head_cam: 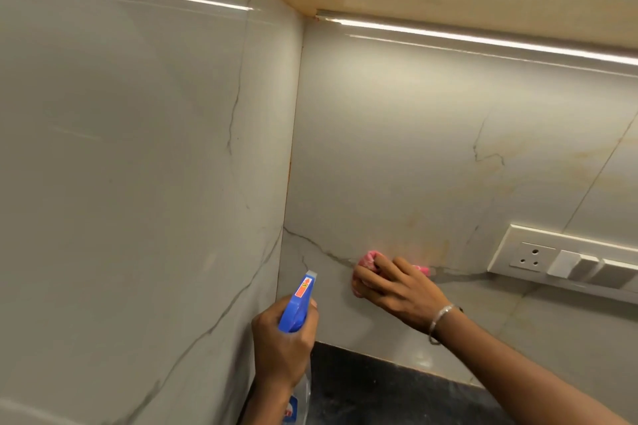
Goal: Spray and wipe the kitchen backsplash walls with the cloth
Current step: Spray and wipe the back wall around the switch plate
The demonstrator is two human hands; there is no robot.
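Observation:
My left hand grips a spray bottle with a blue trigger head; its nozzle points up toward the corner of the walls. The bottle's clear body shows below my wrist. My right hand presses a pink cloth against the back backsplash wall, low down and right of the corner. Fingers curl over the bunched cloth, which sticks out on both sides of the hand. The left wall is the same glossy grey veined marble tile.
A white socket and switch panel sits on the back wall to the right of my right hand. A black countertop lies below. A cabinet underside with a light strip runs above.

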